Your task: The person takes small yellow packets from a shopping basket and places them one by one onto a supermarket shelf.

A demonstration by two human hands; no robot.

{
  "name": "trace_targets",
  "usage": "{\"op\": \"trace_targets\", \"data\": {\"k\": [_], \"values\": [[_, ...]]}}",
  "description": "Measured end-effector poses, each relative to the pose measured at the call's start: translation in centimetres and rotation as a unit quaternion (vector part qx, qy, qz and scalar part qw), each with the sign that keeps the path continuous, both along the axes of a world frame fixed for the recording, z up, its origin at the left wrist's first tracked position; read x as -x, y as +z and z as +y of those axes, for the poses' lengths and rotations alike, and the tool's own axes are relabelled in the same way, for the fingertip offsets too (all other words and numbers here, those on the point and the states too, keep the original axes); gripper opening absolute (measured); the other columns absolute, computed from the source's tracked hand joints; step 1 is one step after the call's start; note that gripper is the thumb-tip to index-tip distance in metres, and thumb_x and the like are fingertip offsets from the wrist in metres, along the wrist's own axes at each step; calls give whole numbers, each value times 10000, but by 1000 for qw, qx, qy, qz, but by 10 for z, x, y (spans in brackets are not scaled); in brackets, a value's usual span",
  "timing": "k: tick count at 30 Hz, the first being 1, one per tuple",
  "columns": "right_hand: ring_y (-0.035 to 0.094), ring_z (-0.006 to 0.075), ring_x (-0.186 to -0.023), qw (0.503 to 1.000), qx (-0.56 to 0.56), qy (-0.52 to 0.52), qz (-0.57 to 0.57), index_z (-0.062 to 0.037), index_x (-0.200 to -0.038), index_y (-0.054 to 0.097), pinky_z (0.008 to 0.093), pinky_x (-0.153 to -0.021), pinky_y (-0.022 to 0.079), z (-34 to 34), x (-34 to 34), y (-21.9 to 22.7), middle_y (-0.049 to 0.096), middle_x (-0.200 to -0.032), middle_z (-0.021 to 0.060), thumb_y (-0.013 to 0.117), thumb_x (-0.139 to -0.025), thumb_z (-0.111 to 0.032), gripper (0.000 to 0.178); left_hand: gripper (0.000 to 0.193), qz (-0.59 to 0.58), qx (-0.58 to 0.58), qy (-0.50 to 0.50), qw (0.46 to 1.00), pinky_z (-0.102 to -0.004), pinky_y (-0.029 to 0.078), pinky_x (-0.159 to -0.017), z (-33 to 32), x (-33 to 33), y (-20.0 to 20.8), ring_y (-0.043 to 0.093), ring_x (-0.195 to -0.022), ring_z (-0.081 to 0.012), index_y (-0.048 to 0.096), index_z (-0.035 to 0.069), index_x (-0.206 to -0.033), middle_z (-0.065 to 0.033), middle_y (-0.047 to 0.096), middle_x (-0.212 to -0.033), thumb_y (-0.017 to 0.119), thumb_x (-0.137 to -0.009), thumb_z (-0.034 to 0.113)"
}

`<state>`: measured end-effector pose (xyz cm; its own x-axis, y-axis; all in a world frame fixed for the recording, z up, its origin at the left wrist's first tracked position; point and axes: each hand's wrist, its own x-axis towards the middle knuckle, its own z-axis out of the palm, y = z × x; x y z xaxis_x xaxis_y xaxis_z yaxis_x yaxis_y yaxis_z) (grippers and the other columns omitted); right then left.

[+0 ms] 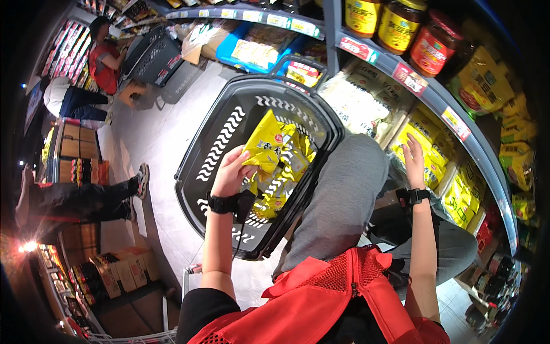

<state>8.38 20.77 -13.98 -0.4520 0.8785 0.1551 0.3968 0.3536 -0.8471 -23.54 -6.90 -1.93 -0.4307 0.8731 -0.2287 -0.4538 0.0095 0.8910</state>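
My left hand [230, 172] is closed on the lower edge of a yellow packet [266, 139], a soft pouch with a red mark. It is held over a black plastic shopping basket [189, 198] with wavy slots in its walls. Several more yellow and clear packets [281, 198] lie loosely inside the basket. My right hand [413, 163] is raised with its fingers apart and nothing in it. It is at the low shelf, beside a bin of similar yellow packets [438, 139]. Both wrists wear black bands.
White packets [362, 97] fill the bin left of the yellow ones. Jars [399, 26] stand on the shelf above, behind a curved price rail [438, 97]. Two people and a dark basket [153, 56] are at the far left; another person's leg [86, 200] is nearer.
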Motion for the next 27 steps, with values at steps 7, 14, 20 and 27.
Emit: {"op": "trace_targets", "data": {"k": [7, 14, 20, 27], "values": [[518, 152, -835, 898, 248, 141, 336, 5, -1023, 479, 278, -764, 390, -110, 20, 144, 532, -964, 95, 353, -875, -285, 349, 370, -302, -379, -109, 868, -190, 358, -355, 36, -106, 60, 386, -395, -48, 403, -30, -1095, -19, 478, -604, 324, -865, 250], [439, 228, -1063, 647, 584, 78, 484, -105, -1209, 341, 364, -901, 341, -162, -22, 138, 429, -1193, 63, 309, -836, -468, 522, 334, -316, -173, -217, 907, -226, 344, -358, 68, -206, 42, 337, -401, -57, 443, -36, -1036, -30, 469, -612, 478, -807, 205], [476, 239, -1013, 685, 529, -24, 501, -91, -1141, 408, 385, -858, 368, -142, -89, 95, 502, -1104, 67, 407, -836, -324, 384, 234, -188, -51, -339, 921, -214, 350, -509, 90, -234, 17, 417, -514, -116, 463, -9, -871, -36, 450, -583, 380, -863, 210], [572, 159, -827, 720, 515, -185, 425, -132, -1042, 476, 266, -552, 456, -75, -112, 82, 575, -976, 10, 494, -809, -268, 270, 275, -134, 30, -358, 923, -210, 364, -571, 95, -256, -42, 455, -570, -88, 501, 27, -767, -11, 458, -573, 362, -860, 246]]}}
